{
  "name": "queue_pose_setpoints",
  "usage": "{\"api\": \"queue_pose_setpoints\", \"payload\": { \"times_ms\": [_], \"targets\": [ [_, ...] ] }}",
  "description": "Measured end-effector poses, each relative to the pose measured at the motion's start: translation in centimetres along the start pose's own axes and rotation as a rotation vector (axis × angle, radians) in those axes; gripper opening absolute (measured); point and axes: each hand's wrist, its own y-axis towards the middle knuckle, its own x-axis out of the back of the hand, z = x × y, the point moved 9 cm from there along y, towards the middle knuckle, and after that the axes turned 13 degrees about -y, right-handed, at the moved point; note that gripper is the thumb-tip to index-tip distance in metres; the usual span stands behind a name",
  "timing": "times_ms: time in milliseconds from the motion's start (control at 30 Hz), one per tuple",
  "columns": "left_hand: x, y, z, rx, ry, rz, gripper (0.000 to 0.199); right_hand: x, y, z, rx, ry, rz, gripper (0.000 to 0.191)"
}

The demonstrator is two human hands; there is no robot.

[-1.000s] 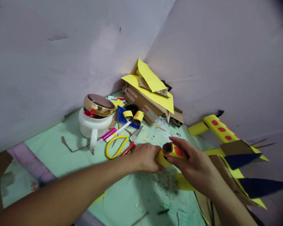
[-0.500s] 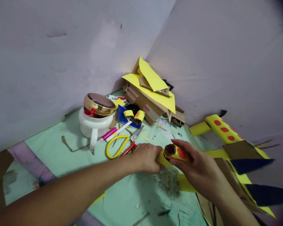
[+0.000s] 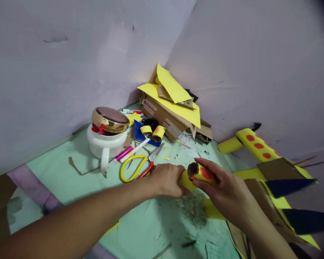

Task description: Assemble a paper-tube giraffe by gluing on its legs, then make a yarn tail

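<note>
My right hand (image 3: 228, 189) is closed around a cardboard tube (image 3: 205, 174) covered in yellow paper with orange-red spots, its hollow brown end facing left. Wrapped round a plain yellow tube (image 3: 187, 182) just beside that end is my left hand (image 3: 167, 180); its fingertips are hidden. Behind and right of my right hand lies a yellow paper and cardboard model (image 3: 275, 168) with red spots, tube legs and dark blue pointed pieces. Whether the held tubes join the model cannot be made out. Scissors (image 3: 133, 168) with yellow and red handles lie left of my left hand.
A white mug (image 3: 106, 142) carries a gold-rimmed round object (image 3: 110, 119) on top. Markers (image 3: 124, 154), short yellow rings (image 3: 158, 133) and a blue piece (image 3: 139, 132) lie nearby. A cardboard box (image 3: 162, 117) under yellow sheets fills the corner between walls. Scraps dot the green surface.
The view has shifted slightly, so the mug and scissors appear a little further left. Both hands keep their hold on the tubes, with hardly any movement.
</note>
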Motion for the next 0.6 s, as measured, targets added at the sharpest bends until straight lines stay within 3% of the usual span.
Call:
{"api": "queue_pose_setpoints", "payload": {
  "times_ms": [267, 333, 467, 600],
  "targets": [
    [-0.1, 0.0, 0.1, 0.000, -0.009, 0.010, 0.043, -0.1, 0.0, 0.4, 0.083, -0.015, -0.019, 0.049],
    [-0.3, 0.0, 0.1, -0.003, -0.006, 0.019, 0.042, 0.7, -0.4, 1.2, 0.141, -0.029, -0.081, 0.055],
    [-0.5, 0.0, 0.0, 0.018, -0.022, 0.064, 0.046, 3.8, -3.8, 3.1, 0.268, -0.093, -0.333, 0.051],
    [0.3, -0.1, -0.2, 0.058, -0.061, 0.060, 0.054, 4.4, -8.8, 3.1, 0.356, -0.049, -0.398, 0.039]
  ]
}}
